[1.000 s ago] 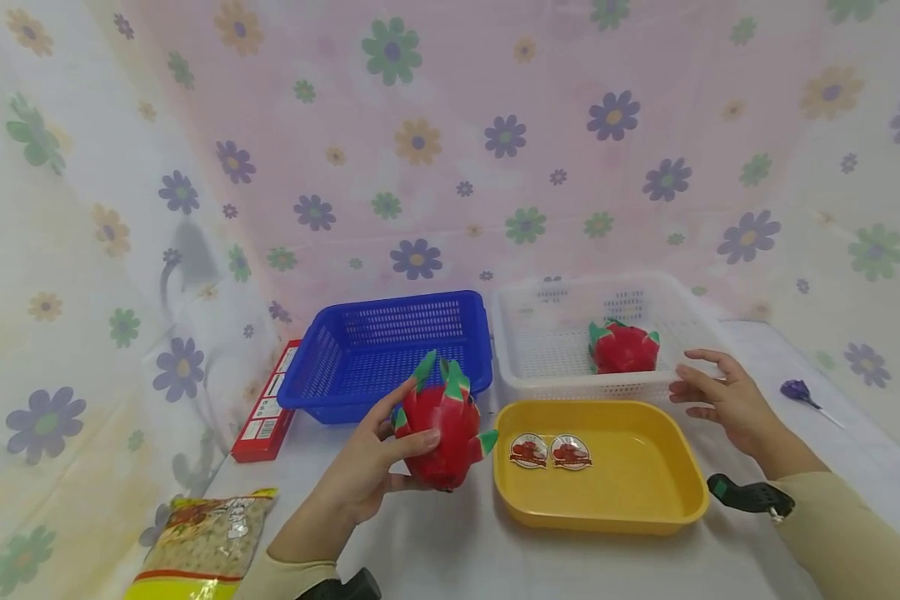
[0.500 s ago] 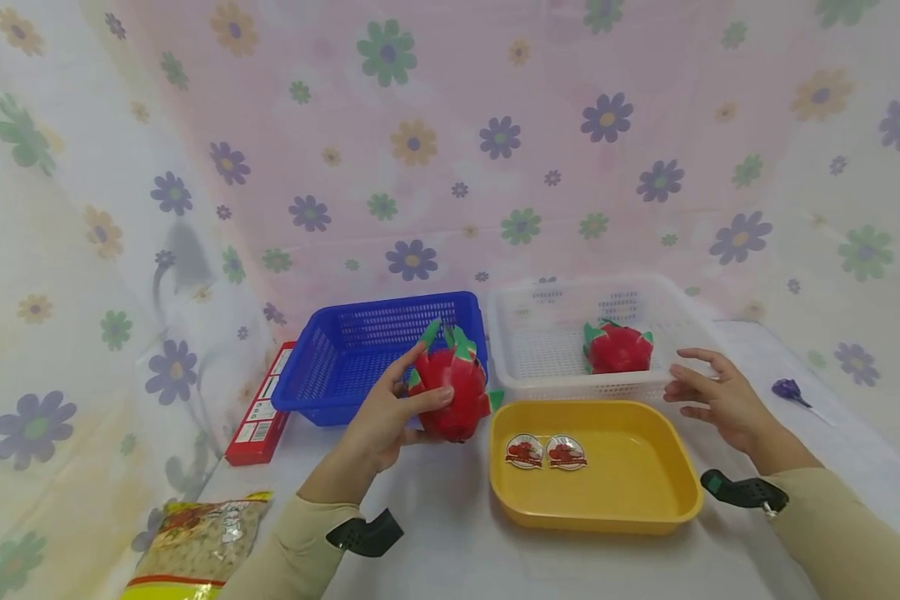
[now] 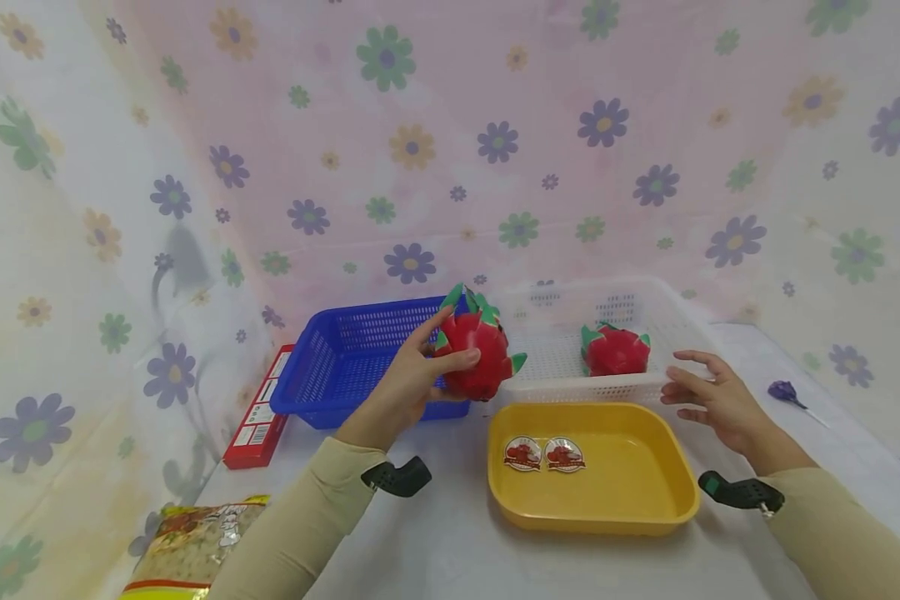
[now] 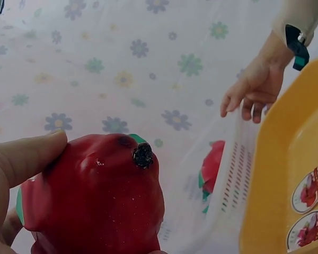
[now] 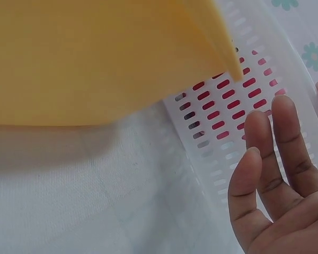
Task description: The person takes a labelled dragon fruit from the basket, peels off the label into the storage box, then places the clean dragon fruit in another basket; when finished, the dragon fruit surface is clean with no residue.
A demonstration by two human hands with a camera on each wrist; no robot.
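My left hand (image 3: 408,375) grips a red dragon fruit (image 3: 480,354) with green-tipped scales, thumb on the near side. It is held up where the blue basket (image 3: 307,408) and the white basket (image 3: 540,390) meet. In the left wrist view the held dragon fruit (image 4: 103,196) shows its dark stem end. Another dragon fruit (image 3: 617,350) lies in the white basket. Beside that basket's front right corner, my right hand (image 3: 712,400) hovers with loosely bent fingers and holds nothing. The right wrist view shows its fingers (image 5: 259,132) close to the basket's slotted wall.
A yellow tray (image 3: 607,525) with two round fruit stickers (image 3: 522,454) stands before the white basket. On the left are a red box (image 3: 258,425) and a bag of pale food (image 3: 195,546). A purple-wrapped lollipop (image 3: 787,392) lies at the far right.
My left hand has carried the dragon fruit up and to the right, from in front of the blue basket toward the white one. The right hand has stayed nearly still.
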